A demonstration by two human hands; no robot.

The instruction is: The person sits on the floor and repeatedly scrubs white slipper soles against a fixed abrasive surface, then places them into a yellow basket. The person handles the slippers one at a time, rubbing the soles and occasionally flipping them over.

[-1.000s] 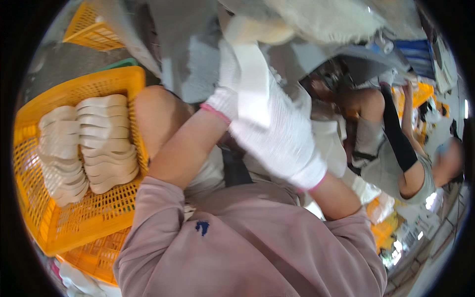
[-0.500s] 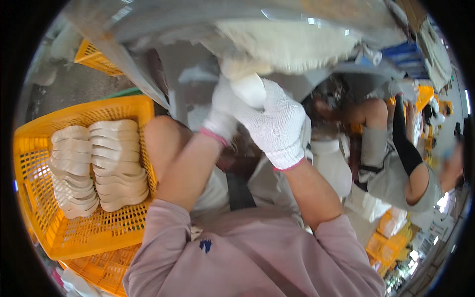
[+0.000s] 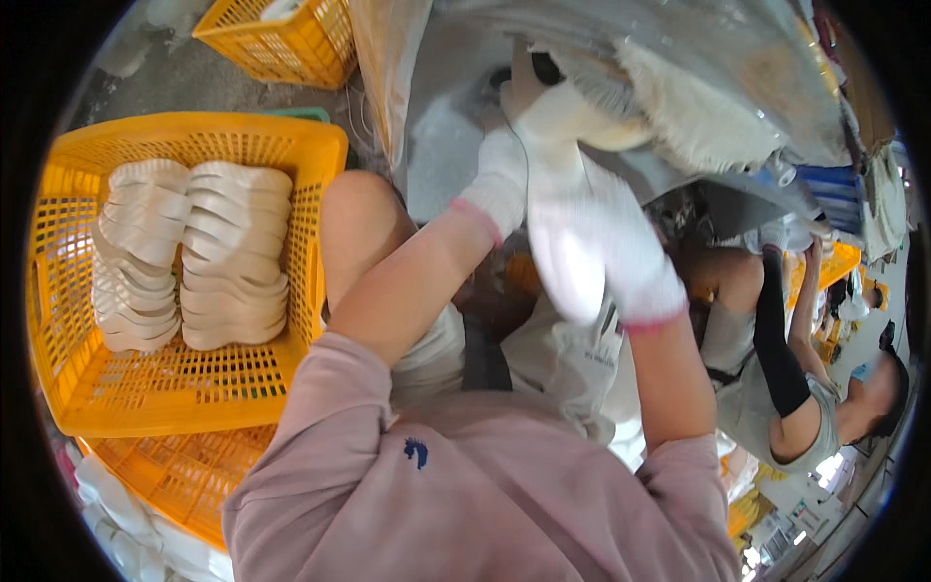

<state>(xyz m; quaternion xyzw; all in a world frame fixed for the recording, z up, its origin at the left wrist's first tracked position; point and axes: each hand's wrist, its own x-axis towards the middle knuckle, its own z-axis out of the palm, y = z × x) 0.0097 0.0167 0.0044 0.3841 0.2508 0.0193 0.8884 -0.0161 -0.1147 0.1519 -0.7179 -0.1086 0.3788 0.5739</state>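
Observation:
White knit gloves with pink cuffs cover both my hands. Between them is a white, sole-shaped piece (image 3: 567, 262), long and smooth, with its near end rounded and hanging toward my lap. My right hand (image 3: 630, 242) grips its right side, blurred by motion. On the other side, my left hand (image 3: 502, 179) is closed at its upper part, its fingers partly hidden. The piece's far end meets a pale, rounded machine part (image 3: 572, 114); whether they touch, I cannot tell. To my left, a yellow plastic basket (image 3: 194, 412) holds two stacked rows of similar white sole-shaped pieces (image 3: 233, 252).
A frayed white cloth (image 3: 684, 107) and plastic sheeting (image 3: 718, 48) hang over the grey machine housing (image 3: 441, 126). Another yellow basket (image 3: 281, 44) stands on the floor at the far left. A co-worker (image 3: 800, 407) sits close on my right.
My view has shifted, so the basket appears higher. The piece now hangs lower between my hands, showing more of its length, and my right hand has moved down its right side.

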